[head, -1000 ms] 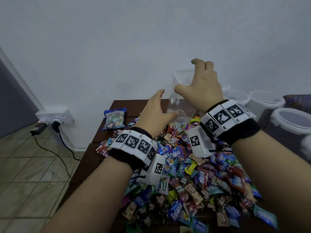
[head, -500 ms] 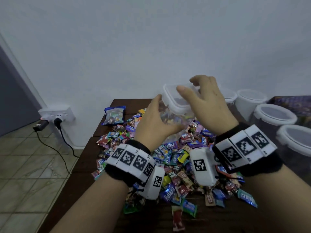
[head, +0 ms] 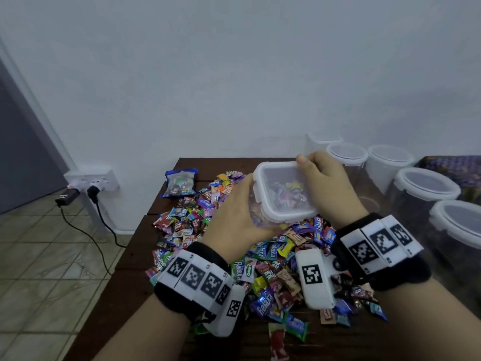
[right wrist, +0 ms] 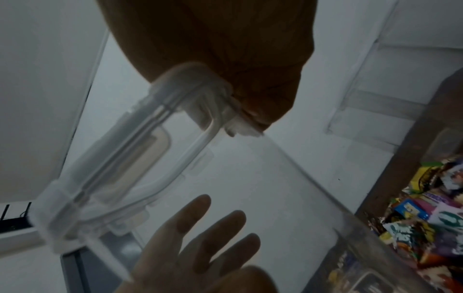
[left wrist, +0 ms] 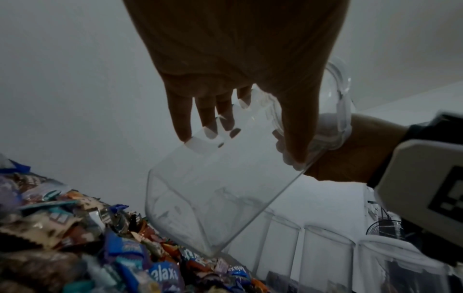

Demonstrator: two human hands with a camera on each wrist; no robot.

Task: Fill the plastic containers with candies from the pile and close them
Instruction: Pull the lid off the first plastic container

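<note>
With the left hand (head: pixel 234 220), clasped the clear square plastic container (head: pixel 283 196) by its smooth, see-through body, thumb on the near wall, straight fingers (left wrist: pixel 180 123) pressed flat against the far one. With the right hand (head: pixel 330 188), gripped the white-rimmed, round-cornered lid (head: pixel 283 216) at its far corner, fingers curled round the rim. Held the container tilted between both hands, above the candy pile (head: pixel 273 259): glossy, crinkled wrappers in many colours, heaped under both wrists on the dark plank table (head: pixel 130 256). Saw nothing inside it from the wrist views; from the head view, only wrappers showing through the walls. Could not tell whether the lid's latches were fastened. Right of the right hand, made out a row of round clear tubs (head: pixel 426 186) with white lids, the nearest cut off by the frame edge. Beyond the left hand, noted a blue-edged bag of sweets (head: pixel 181 182), its print too blurred to read.
</note>
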